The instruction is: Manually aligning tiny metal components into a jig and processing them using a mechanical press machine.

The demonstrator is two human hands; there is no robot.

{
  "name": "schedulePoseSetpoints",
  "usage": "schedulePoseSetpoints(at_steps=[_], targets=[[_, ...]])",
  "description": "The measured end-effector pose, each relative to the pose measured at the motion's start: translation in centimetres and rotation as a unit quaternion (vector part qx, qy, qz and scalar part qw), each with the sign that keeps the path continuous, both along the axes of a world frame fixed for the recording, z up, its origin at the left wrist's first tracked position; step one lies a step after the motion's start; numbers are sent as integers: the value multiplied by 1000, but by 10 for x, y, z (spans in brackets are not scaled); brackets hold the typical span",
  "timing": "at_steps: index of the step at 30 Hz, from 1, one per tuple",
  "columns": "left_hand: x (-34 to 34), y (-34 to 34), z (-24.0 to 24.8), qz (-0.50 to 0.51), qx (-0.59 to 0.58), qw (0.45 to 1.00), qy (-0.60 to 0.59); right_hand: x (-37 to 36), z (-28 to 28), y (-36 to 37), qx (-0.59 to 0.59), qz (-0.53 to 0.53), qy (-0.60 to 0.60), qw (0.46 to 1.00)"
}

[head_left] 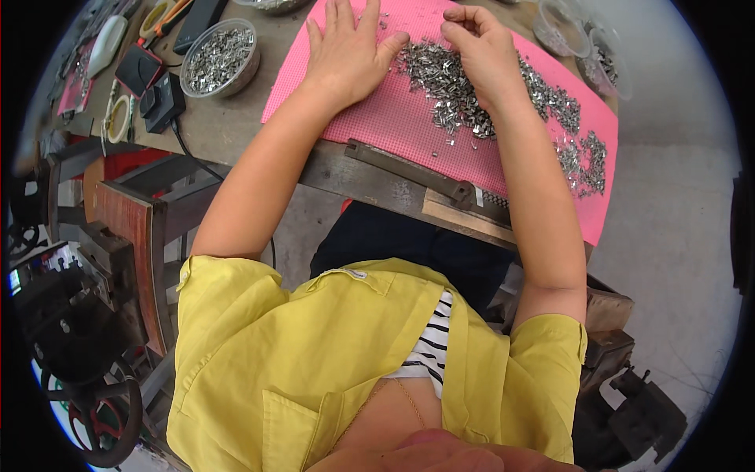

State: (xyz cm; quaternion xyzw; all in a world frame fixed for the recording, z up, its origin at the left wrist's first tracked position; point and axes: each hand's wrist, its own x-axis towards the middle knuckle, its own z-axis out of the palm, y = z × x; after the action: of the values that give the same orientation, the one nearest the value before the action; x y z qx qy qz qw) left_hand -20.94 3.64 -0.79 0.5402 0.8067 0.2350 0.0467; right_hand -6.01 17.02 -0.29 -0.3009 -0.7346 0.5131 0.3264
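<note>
A pink textured mat (377, 118) covers the table in front of me, with a heap of small shiny metal pieces (448, 86) spread over its middle. My left hand (346, 55) lies flat on the mat to the left of the heap, fingers spread. At the heap's far side is my right hand (484, 63), its thumb and fingertips pinched together. Whatever is between those fingertips is too small to make out. My right forearm crosses over part of the heap. More pieces (582, 165) lie scattered at the mat's right side.
Left of the mat stands a clear plastic tub (253, 69) of similar pieces. Beyond it are a black adapter (162, 102) with a cable and a tape roll (119, 119). Clear tubs (562, 31) sit at the far right. A metal bar (405, 169) runs along the mat's near edge.
</note>
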Motion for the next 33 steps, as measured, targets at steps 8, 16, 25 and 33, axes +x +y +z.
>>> schedulePoseSetpoints(at_steps=[8,16,25,33], targets=[[45,12,-13,-69,15,992,106,-4,23,-22,-128,-36,203,970],[59,16,2,-48,169,958,-224,-6,22,-24,-215,-50,284,933],[67,16,16,-57,289,807,-512,-12,29,-32,-207,-131,224,943],[-82,-8,46,159,344,920,-102,18,57,-34,-296,-99,325,893]])
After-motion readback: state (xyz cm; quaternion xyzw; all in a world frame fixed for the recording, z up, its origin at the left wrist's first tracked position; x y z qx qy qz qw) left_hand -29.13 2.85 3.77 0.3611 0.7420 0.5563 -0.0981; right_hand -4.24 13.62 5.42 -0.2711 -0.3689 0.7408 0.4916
